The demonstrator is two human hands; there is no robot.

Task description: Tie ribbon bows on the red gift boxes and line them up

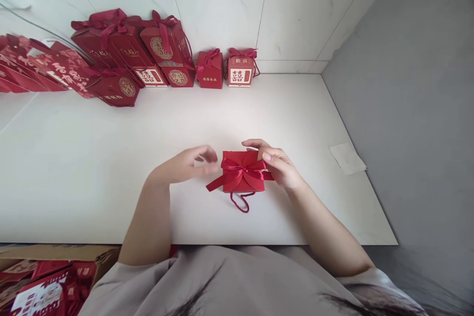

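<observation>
A red gift box [243,185] stands in front of me on the white table, a shiny ribbon bow [242,169] tied across its top. One ribbon tail sticks out to the left, and a twisted cord handle [240,205] hangs from the near side. My right hand [277,163] grips the box's right side, thumb on the top edge near the bow, with some fingers hidden behind the box. Just left of the box hovers my left hand [196,163], slightly blurred, fingers curved and apart, holding nothing.
Finished-looking red boxes with bows [168,49] are stacked along the back wall, two small boxes [210,71] beside them. Red paper bags [44,64] stand at the far left. A white paper [348,158] lies near the right edge. A carton [105,256] of red packaging sits lower left.
</observation>
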